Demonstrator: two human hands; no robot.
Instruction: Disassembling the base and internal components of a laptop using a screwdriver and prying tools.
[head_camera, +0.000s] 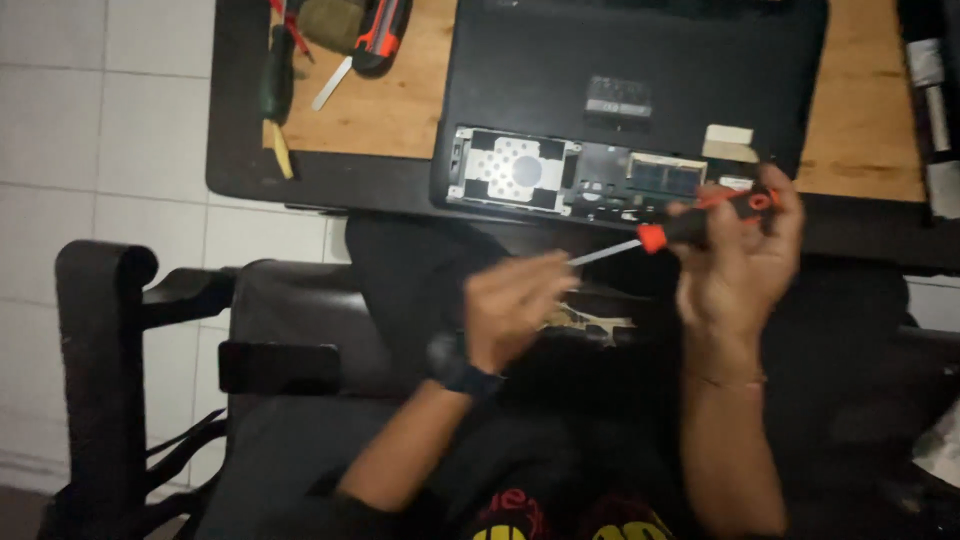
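Two bare hands meet above the person's lap, just off the near edge of the bench (400, 110). The right hand (735, 265) is wrapped around the black-and-orange handle of a screwdriver (690, 225), whose metal shaft slants down to the left. The left hand (510, 310), a dark watch on its wrist, pinches the tip of that shaft between closed fingers. On the bench's near edge lies an upturned black laptop (620, 80) with its bottom cover off, showing a silver drive bay (515, 170) and a memory slot (665, 178). At the far left corner rest several hand tools (340, 35). A black chair (110, 350) stands left of the lap.
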